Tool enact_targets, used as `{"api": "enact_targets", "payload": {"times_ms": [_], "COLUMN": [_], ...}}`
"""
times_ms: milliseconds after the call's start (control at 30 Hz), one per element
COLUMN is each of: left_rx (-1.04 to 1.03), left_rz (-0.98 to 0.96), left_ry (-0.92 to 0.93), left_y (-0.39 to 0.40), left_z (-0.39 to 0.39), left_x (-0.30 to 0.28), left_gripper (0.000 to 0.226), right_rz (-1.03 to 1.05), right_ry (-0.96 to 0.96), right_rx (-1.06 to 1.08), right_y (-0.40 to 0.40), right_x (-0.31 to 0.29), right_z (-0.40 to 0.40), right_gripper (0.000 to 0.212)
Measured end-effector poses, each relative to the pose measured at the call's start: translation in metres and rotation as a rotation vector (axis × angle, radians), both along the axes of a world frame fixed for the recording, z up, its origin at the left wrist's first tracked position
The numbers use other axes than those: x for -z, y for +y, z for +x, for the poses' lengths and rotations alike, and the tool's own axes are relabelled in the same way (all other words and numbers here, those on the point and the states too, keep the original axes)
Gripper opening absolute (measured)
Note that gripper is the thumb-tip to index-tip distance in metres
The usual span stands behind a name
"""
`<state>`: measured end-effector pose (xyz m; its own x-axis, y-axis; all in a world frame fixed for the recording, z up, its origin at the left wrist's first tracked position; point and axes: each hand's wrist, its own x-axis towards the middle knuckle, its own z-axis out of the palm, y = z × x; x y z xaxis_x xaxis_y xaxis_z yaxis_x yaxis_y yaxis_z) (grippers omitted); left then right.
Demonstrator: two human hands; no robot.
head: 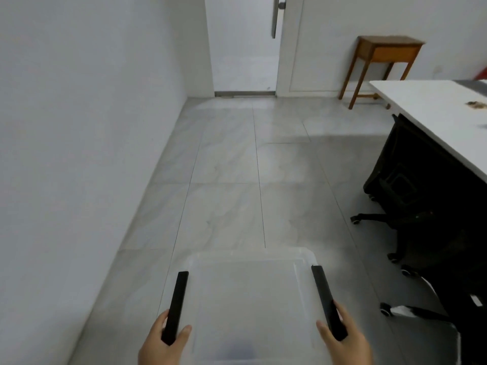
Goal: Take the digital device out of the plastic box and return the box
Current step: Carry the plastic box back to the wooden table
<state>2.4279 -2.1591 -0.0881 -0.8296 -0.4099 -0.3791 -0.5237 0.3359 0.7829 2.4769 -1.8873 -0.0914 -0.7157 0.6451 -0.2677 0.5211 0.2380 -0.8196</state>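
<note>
Both hands are gripping a translucent plastic box (250, 293) above the grey tiled floor (229, 167): the left hand (160, 343) is wrapping the black latch (175, 306) on its left edge, and the right hand (345, 338) is closing on the black latch (326, 301) on its right edge. Its lid is lying shut and hazy, with only a dim bluish patch showing at the near edge. Farther right, black office chairs (421, 185) are sitting against a white table (434, 111), and a small wooden side table (382, 64) is standing near the door (242, 43).
</note>
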Motion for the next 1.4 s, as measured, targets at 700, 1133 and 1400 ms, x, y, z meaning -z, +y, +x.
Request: {"api": "enact_targets", "payload": {"times_ms": [700, 1133, 1400], "left_rx": [-0.009, 0.065, 0.226], "left_rz": [-0.045, -0.021, -0.033], "left_ry": [0.141, 0.127, 0.111], "left_y": [0.211, 0.292, 0.371], "left_z": [-0.601, -0.964, -1.184], "left_x": [-0.014, -0.009, -0.014], "left_gripper": [0.052, 0.055, 0.052], "right_rz": [-0.035, -0.059, -0.069], "right_ry": [0.023, 0.009, 0.02], "right_rx": [0.034, 0.141, 0.321], "right_y": [0.209, 0.276, 0.336], "right_x": [-0.038, -0.031, -0.041], "right_z": [-0.586, -0.926, -1.106], "right_gripper": [0.057, 0.055, 0.056]}}
